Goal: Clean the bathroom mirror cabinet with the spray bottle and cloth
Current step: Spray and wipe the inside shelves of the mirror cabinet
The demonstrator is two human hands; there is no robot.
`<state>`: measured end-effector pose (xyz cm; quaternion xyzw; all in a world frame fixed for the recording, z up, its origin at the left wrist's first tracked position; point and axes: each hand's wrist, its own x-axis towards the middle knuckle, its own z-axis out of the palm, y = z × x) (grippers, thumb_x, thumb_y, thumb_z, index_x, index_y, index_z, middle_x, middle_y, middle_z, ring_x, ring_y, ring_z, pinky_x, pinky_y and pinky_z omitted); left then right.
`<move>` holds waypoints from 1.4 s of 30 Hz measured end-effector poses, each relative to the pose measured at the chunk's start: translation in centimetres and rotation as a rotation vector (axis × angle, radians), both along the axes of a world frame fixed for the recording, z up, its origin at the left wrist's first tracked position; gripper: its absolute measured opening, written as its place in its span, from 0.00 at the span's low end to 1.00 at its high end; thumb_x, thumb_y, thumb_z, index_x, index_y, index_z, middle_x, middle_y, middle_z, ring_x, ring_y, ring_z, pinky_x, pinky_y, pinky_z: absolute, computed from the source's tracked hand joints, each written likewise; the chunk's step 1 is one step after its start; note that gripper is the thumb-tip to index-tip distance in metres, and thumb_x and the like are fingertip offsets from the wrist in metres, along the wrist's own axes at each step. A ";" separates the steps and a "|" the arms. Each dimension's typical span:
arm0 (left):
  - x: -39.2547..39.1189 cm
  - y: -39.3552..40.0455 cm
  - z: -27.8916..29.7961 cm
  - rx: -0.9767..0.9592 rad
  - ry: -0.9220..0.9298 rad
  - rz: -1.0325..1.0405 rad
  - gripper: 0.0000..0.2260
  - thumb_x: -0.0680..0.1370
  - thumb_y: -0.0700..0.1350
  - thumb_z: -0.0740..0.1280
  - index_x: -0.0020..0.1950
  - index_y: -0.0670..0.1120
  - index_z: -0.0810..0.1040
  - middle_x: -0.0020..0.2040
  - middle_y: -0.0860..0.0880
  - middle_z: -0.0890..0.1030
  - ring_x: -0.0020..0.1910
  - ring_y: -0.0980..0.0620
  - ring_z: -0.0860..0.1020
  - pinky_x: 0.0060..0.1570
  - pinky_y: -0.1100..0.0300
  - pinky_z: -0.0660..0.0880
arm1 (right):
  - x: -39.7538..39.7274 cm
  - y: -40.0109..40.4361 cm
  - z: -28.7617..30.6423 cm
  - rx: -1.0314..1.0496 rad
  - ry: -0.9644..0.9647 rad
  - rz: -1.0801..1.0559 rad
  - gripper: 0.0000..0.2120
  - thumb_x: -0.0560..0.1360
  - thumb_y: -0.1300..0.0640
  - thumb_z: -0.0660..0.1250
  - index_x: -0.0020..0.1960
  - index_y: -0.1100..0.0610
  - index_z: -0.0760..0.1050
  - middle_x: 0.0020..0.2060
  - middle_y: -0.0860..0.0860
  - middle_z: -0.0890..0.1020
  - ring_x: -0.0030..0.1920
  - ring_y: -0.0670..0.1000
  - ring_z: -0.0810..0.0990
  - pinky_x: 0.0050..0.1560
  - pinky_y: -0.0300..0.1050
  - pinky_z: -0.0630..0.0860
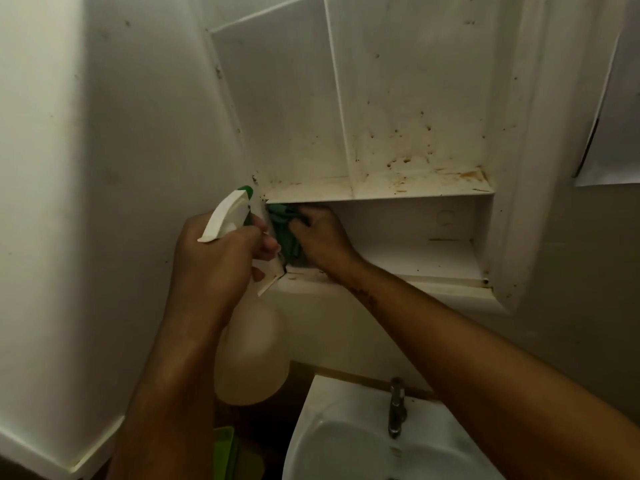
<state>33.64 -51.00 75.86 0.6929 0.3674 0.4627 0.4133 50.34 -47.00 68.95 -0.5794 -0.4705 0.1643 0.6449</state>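
Note:
The white cabinet (415,195) is set into the wall, its shelves open and speckled with brown stains. My left hand (214,258) grips the neck of a translucent spray bottle (251,355) with a white trigger head and green nozzle, held just left of the cabinet's lower left corner. My right hand (322,240) reaches into the bottom compartment and presses a green cloth (285,233) against its left inner wall. Part of the cloth is hidden behind my fingers.
A white sink (346,445) with a metal tap (396,407) sits below the cabinet. A green container (227,452) stands at the floor left of the sink. A white wall corner juts out on the left. The open cabinet door (616,116) hangs at the right.

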 end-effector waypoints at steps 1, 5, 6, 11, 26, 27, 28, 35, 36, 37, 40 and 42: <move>0.1 0.1 0.0 -0.006 -0.002 0.003 0.09 0.72 0.34 0.64 0.44 0.43 0.83 0.35 0.46 0.85 0.41 0.46 0.86 0.31 0.56 0.74 | 0.6 -0.2 -0.2 -0.028 -0.094 0.013 0.13 0.79 0.64 0.62 0.60 0.60 0.79 0.52 0.55 0.83 0.51 0.53 0.82 0.52 0.46 0.80; 0.6 0.4 0.3 -0.017 0.006 0.010 0.09 0.73 0.36 0.64 0.47 0.44 0.83 0.35 0.47 0.85 0.41 0.48 0.86 0.32 0.57 0.75 | 1.8 -0.8 0.4 -0.197 -0.365 0.075 0.08 0.78 0.63 0.64 0.54 0.62 0.80 0.44 0.52 0.81 0.42 0.47 0.79 0.40 0.36 0.77; 0.7 0.4 0.4 -0.018 0.005 0.007 0.09 0.73 0.36 0.64 0.47 0.44 0.83 0.35 0.47 0.85 0.41 0.49 0.86 0.32 0.58 0.74 | 2.0 -0.9 0.7 -0.235 -0.434 0.087 0.07 0.78 0.63 0.64 0.52 0.61 0.79 0.41 0.50 0.80 0.39 0.44 0.77 0.36 0.32 0.72; 1.1 0.1 0.8 -0.010 -0.023 0.000 0.09 0.74 0.36 0.64 0.46 0.46 0.83 0.33 0.50 0.85 0.38 0.53 0.86 0.32 0.60 0.76 | 2.2 -0.6 1.3 -0.428 -0.719 0.102 0.06 0.78 0.63 0.63 0.44 0.59 0.78 0.36 0.50 0.77 0.36 0.47 0.75 0.35 0.41 0.68; 0.7 0.5 0.8 -0.013 -0.037 -0.059 0.09 0.74 0.35 0.63 0.46 0.44 0.82 0.35 0.47 0.85 0.37 0.52 0.85 0.30 0.60 0.75 | 1.0 -5.3 0.5 -0.519 -1.210 -0.342 0.13 0.78 0.60 0.65 0.60 0.53 0.79 0.52 0.53 0.82 0.48 0.55 0.82 0.49 0.51 0.80; 0.7 0.6 0.7 -0.017 -0.032 -0.056 0.09 0.74 0.35 0.64 0.46 0.45 0.82 0.35 0.48 0.85 0.38 0.52 0.85 0.31 0.59 0.75 | 1.0 -4.6 0.2 -0.597 -1.167 -0.273 0.13 0.77 0.60 0.66 0.60 0.51 0.80 0.51 0.52 0.82 0.47 0.53 0.81 0.49 0.49 0.79; 0.6 0.6 0.7 -0.024 -0.030 -0.054 0.09 0.74 0.35 0.64 0.46 0.46 0.82 0.35 0.48 0.85 0.38 0.52 0.85 0.32 0.58 0.75 | 0.9 -3.8 0.0 -0.626 -1.150 -0.243 0.13 0.77 0.59 0.67 0.60 0.51 0.80 0.51 0.52 0.82 0.47 0.53 0.81 0.47 0.47 0.79; 0.4 0.7 0.6 -0.042 -0.034 -0.061 0.09 0.74 0.35 0.64 0.44 0.46 0.83 0.35 0.48 0.85 0.37 0.53 0.85 0.31 0.60 0.75 | 0.0 1.1 0.0 -0.573 -1.017 -0.190 0.07 0.77 0.58 0.67 0.54 0.53 0.80 0.49 0.53 0.81 0.48 0.55 0.80 0.53 0.54 0.79; 0.4 0.8 0.6 -0.043 -0.033 -0.064 0.09 0.74 0.35 0.64 0.45 0.46 0.83 0.35 0.48 0.85 0.37 0.54 0.85 0.30 0.61 0.75 | 0.0 1.2 -0.1 -0.553 -0.998 -0.176 0.07 0.77 0.58 0.67 0.53 0.53 0.80 0.49 0.53 0.81 0.48 0.55 0.81 0.53 0.53 0.79; 0.4 0.8 0.5 -0.045 -0.033 -0.063 0.09 0.74 0.35 0.64 0.45 0.45 0.83 0.35 0.48 0.85 0.36 0.54 0.85 0.29 0.63 0.75 | 0.3 1.0 -0.2 -0.539 -0.993 -0.143 0.07 0.77 0.58 0.67 0.54 0.54 0.80 0.50 0.53 0.82 0.49 0.55 0.81 0.52 0.50 0.78; 0.2 0.8 0.3 -0.059 -0.026 -0.074 0.09 0.74 0.35 0.64 0.47 0.45 0.83 0.35 0.48 0.85 0.37 0.54 0.85 0.28 0.64 0.74 | 2.1 -1.0 -0.4 -0.479 -1.000 0.077 0.13 0.78 0.60 0.66 0.60 0.49 0.80 0.55 0.48 0.83 0.53 0.49 0.81 0.50 0.40 0.73; 0.2 0.6 0.2 -0.066 -0.027 -0.090 0.09 0.75 0.36 0.64 0.48 0.45 0.83 0.35 0.48 0.85 0.37 0.53 0.85 0.29 0.63 0.75 | 3.3 -2.3 -0.4 -0.457 -1.004 0.201 0.18 0.77 0.62 0.67 0.62 0.44 0.78 0.58 0.43 0.82 0.56 0.43 0.80 0.56 0.38 0.74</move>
